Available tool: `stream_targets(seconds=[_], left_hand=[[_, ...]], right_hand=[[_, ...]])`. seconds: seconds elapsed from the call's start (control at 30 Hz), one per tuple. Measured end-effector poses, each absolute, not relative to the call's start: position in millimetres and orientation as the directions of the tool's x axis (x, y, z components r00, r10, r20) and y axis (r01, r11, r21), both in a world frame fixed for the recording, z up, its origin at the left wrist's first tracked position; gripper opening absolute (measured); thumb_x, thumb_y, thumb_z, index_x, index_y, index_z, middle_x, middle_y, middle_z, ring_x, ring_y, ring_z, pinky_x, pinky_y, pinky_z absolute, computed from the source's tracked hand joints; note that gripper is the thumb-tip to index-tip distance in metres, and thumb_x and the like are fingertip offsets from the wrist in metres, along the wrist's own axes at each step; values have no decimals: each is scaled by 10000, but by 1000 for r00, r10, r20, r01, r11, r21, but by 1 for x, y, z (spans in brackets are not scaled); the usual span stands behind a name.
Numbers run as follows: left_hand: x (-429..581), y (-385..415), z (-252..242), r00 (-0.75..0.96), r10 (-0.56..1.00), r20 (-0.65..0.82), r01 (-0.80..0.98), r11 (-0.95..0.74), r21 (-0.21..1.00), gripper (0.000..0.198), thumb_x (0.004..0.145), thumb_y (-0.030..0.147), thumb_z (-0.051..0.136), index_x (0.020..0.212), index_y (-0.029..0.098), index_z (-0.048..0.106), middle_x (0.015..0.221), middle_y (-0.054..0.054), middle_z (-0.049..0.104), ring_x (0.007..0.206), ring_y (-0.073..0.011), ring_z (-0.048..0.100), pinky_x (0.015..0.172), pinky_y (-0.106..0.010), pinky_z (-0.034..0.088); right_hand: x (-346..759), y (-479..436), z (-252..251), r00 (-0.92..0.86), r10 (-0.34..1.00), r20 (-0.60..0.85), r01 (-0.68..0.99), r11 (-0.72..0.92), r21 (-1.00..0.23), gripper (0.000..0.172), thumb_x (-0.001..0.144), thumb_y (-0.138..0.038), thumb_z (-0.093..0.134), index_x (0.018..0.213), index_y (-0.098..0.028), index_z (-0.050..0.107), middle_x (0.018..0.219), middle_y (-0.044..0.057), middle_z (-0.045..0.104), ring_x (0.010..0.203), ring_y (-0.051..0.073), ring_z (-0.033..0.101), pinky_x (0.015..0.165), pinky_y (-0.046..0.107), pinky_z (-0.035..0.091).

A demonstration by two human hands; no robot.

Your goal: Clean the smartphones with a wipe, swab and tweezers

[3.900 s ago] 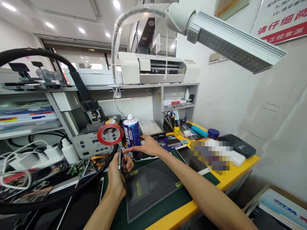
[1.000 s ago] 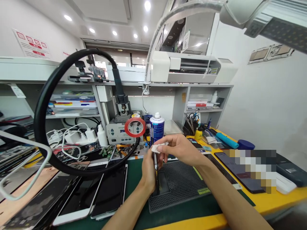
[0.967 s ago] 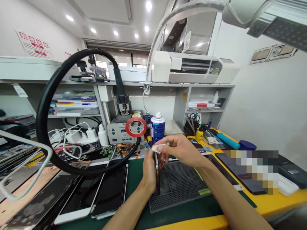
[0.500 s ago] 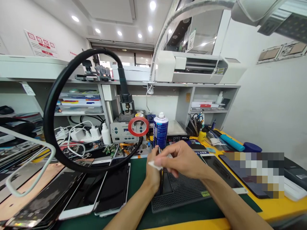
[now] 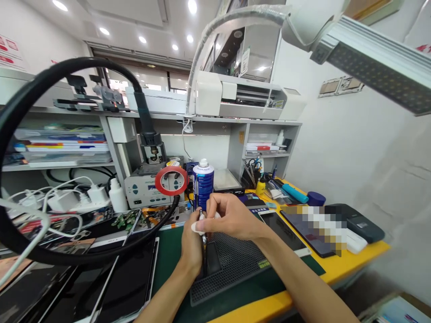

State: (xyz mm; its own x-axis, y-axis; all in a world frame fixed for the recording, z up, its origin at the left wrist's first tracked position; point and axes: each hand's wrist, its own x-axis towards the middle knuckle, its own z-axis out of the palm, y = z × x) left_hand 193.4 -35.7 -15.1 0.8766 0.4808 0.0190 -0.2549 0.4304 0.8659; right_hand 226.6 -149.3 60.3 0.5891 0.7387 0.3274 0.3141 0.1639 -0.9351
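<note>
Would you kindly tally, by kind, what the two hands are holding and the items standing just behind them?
Phone, held on edge by the left hand: 1
White wipe, pinched by the right hand: 1
Blue spray can: 1
Red tape roll: 1
Total: 4

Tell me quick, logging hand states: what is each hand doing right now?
Left hand: closed, holding a phone on edge.
Right hand: closed, pinching a white wipe against the phone.
</note>
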Motion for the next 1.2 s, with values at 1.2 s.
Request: stream_targets(seconds=[1.2], left_hand=[[192, -31, -3, 882, 429, 196, -267, 112, 957, 251, 805, 275, 551, 566, 201, 552, 591, 4, 558, 618, -177, 485, 561, -252, 368]], right_hand=[[174, -145, 88, 694, 654, 300, 716, -582, -386, 305, 838, -194, 410, 560, -187, 285, 500, -35, 312, 481, 93, 237, 515, 289, 161]])
